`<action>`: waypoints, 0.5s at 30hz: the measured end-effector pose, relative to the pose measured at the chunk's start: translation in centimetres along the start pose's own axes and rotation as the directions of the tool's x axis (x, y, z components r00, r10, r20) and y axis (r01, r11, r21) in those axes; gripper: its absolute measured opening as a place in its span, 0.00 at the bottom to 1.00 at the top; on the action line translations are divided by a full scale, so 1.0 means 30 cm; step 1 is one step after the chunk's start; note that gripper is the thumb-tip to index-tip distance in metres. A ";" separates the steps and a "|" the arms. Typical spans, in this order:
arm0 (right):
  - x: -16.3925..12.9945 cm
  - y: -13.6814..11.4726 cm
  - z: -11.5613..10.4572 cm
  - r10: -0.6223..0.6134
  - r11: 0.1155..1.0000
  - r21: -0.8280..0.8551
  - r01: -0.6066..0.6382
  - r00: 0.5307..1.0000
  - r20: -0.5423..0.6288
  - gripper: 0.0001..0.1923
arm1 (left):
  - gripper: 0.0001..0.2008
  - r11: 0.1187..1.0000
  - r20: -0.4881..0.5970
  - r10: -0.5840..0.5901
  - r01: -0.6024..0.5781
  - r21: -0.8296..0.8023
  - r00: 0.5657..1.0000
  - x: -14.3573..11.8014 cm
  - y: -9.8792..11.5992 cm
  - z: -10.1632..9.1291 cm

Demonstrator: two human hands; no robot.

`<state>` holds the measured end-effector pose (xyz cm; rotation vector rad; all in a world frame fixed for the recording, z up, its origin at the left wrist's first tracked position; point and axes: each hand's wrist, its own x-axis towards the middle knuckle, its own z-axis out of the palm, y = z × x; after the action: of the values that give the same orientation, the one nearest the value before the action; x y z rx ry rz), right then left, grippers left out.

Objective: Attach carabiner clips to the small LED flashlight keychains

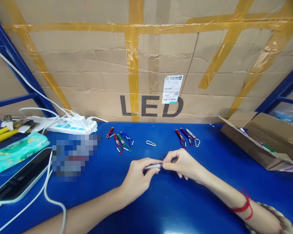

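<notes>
My left hand (136, 178) pinches a silver tube (152, 166), my right hand (182, 164) its end; slack grip could drop it, rolling across the bench (185, 201).

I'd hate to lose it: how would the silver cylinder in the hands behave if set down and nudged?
The silver cylinder may roll, given its rounded side. Its smooth-looking surface could slide on the glossy table. Looking straight and metallic, it's probably stiff.

Tube (152, 166) before the carabiner (150, 143), between left penlights (120, 139) and right penlights (186, 133); carton (246, 148) far right.
</notes>
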<state>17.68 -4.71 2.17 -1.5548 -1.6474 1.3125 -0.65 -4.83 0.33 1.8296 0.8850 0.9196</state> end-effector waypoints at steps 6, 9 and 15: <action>-0.005 0.006 0.013 0.013 1.000 -0.001 -0.013 1.000 0.012 0.14 | 0.05 1.000 0.054 0.000 0.000 0.008 0.999 0.000 -0.014 0.002; -0.019 -0.006 0.015 -0.021 1.000 0.004 0.021 1.000 0.015 0.13 | 0.03 1.000 0.064 0.008 -0.010 0.024 0.998 -0.001 -0.019 0.003; -0.026 -0.015 0.007 -0.097 0.994 -0.041 0.097 0.995 0.015 0.14 | 0.04 0.998 0.081 0.053 -0.056 0.031 0.995 -0.007 -0.020 0.006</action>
<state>17.47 -5.44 2.67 -1.4733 -1.7458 1.2478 -0.73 -4.86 -0.33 1.9143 0.8082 0.8632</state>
